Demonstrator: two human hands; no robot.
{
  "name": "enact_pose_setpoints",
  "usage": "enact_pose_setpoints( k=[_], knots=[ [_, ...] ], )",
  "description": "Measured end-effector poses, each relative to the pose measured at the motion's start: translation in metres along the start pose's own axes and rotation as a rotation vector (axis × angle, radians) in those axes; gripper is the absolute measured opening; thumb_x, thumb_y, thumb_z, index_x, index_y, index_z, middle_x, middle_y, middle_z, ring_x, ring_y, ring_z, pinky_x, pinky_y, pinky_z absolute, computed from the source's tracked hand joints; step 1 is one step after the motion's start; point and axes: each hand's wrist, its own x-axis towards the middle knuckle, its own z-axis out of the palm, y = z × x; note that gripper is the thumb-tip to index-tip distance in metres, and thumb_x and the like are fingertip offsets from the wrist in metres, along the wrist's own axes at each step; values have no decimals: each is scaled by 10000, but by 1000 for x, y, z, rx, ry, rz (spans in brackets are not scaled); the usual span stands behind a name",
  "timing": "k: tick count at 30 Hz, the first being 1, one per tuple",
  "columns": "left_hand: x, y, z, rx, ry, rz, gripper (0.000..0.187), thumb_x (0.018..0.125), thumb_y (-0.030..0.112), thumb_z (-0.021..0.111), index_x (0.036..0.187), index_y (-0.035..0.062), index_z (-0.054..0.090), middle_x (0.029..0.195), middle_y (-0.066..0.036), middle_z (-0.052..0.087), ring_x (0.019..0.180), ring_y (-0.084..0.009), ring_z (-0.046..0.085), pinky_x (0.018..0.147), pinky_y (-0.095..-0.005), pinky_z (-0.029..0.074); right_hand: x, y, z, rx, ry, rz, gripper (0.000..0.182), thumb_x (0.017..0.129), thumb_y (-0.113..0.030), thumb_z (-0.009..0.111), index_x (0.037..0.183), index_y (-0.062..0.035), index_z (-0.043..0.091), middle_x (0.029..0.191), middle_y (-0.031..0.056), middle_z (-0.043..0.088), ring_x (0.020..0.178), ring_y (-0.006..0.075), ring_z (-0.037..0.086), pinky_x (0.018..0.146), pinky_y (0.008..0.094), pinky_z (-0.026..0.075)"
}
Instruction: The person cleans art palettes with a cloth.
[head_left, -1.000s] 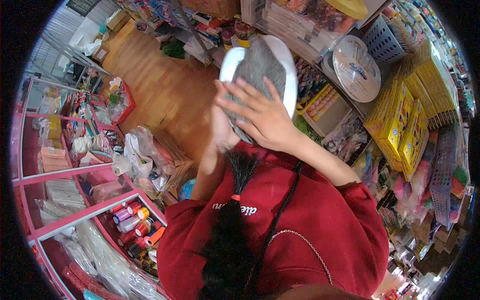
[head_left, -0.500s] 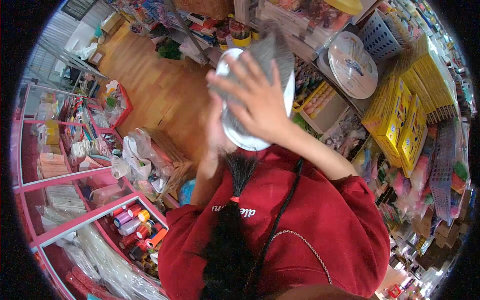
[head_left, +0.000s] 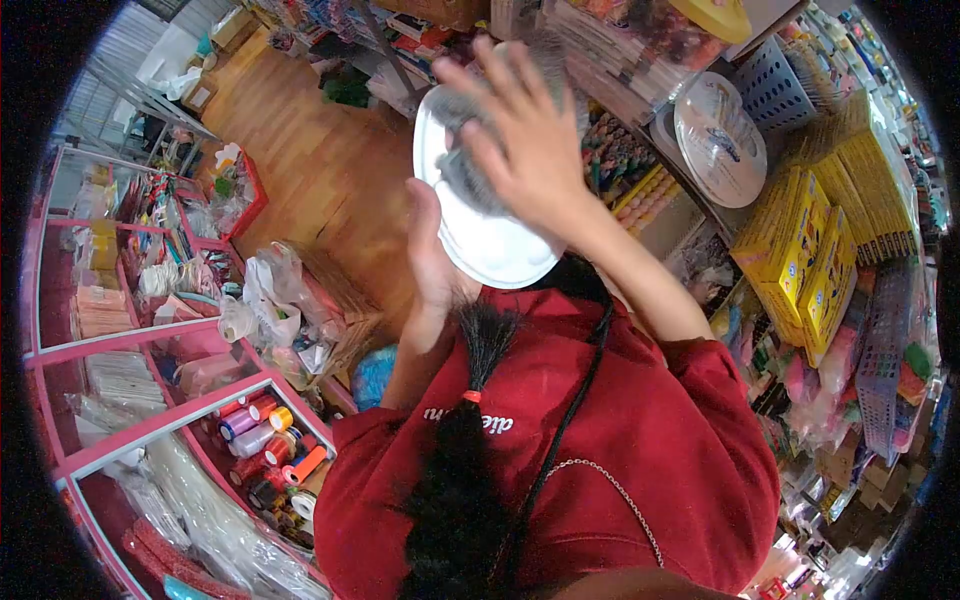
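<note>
I hold a white plate (head_left: 490, 250) up in front of my chest, tilted toward me. My left hand (head_left: 432, 262) grips its lower left edge from behind. My right hand (head_left: 522, 140) lies spread on the upper part of the plate and presses a grey cloth (head_left: 463, 182) against its face. The cloth shows below and left of my fingers; the rest is hidden under the hand. My red sweatshirt (head_left: 620, 440) and black braid (head_left: 470, 450) fill the lower view.
Crowded shop shelves stand to the right, with yellow boxes (head_left: 812, 250), wrapped round plates (head_left: 722, 140) and a white basket (head_left: 775, 70). A pink glass display case (head_left: 150, 420) with ribbon spools (head_left: 262, 430) is at the left. Plastic bags (head_left: 268, 300) lie by it on the wooden floor (head_left: 320, 170).
The plate has tilted so more of its white face shows. My right hand and the grey cloth have slid up and right across it. My left hand now grips lower.
</note>
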Motion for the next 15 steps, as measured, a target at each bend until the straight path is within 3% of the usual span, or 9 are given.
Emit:
enact_pose_setpoints(
  k=[3,4,7,9,11,15],
  knots=[
    [8,1,-19,51,95,53,575,930,450,313,1351,62,257,1320,-138,377,1181,-277,416,995,-411,338,-17,-24,8,41,-102,-111,472,810,-314,498,1276,-332,425,1399,23,322,1288,252,290,991,616,147],
    [6,6,-21,196,136,129,549,929,442,323,1326,63,310,1277,-131,431,1132,-268,467,962,-407,374,-27,-27,10,92,-159,-147,481,805,-315,509,1278,-338,423,1400,16,321,1290,241,290,995,612,138],
    [15,33,-32,203,45,185,617,904,486,361,1325,38,307,1243,-121,470,1109,-258,489,922,-391,409,-45,-27,3,112,-328,-267,515,774,-331,556,1269,-374,422,1404,-7,317,1296,209,290,1014,590,125],
    [17,36,-30,-101,-47,102,621,898,498,363,1310,35,329,1205,-127,504,1070,-263,518,904,-391,420,-49,-15,-2,123,-399,-341,520,765,-336,567,1262,-388,424,1403,-7,320,1295,209,295,1021,579,126],
    [16,39,-28,-239,-218,65,629,895,505,363,1312,36,327,1212,-132,498,1075,-262,515,909,-394,416,-38,-3,-3,47,-316,-293,511,780,-334,535,1271,-397,409,1400,0,325,1289,219,302,1012,570,181],
    [3,14,-12,62,54,104,614,904,475,379,1298,6,332,1235,-133,471,1105,-237,489,925,-356,400,8,21,9,69,20,-49,497,819,-309,462,1309,-340,381,1395,56,328,1274,293,310,960,589,265]
  ],
)
